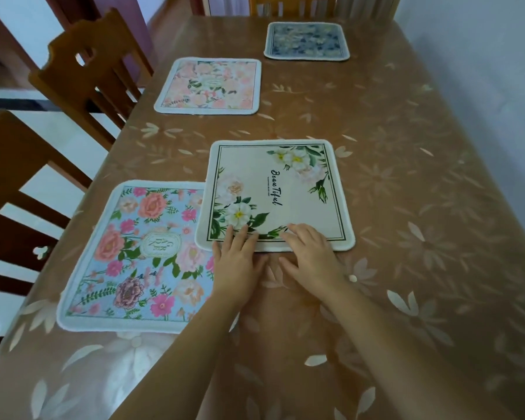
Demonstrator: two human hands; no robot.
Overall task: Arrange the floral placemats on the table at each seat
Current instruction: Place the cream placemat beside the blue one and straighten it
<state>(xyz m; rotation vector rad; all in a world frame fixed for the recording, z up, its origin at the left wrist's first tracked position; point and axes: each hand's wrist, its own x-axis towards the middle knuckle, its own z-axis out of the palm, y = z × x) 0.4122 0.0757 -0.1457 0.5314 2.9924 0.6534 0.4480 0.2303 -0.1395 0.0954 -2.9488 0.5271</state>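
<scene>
**Item 1. White "Beautiful" placemat** (285,192): Cream, with white roses and a thin dark border. It lies flat towards the middle of the counter (406,207), turned slightly askew. Its left edge overlaps the far right corner of item 2. It sits at no seat, so it is judged the mat in hand and not yet placed.

**Item 2. Light-blue floral placemat** (134,253): Lies on the near left side, square to the counter edge and facing the nearest chair (22,183). Judged set.

**Item 3. Pink floral placemat** (208,85): Lies farther along the left side, in front of the second chair (94,65) and well apart from item 2. Judged set.

**Item 4. Dark-blue floral placemat** (306,40): Lies at the far end, before the end chair (285,4). Judged set.

**Hands:**
- The left hand (237,262) and right hand (311,256) lie side by side, close together.
- Both are spread flat, with straight fingers pressing on the near edge of item 1.
- The heels of both hands are off the mat, over the glossy flowered counter cover.
- Nothing is pinched or lifted.
- Flat pressure suits sliding a thin, limp mat over a slick cover without folding it.

**Note:**
- The likely destination is the right side or the near end, though no chair is visible there.
- Sliding item 1 could drag item 2 askew at the overlap.
</scene>
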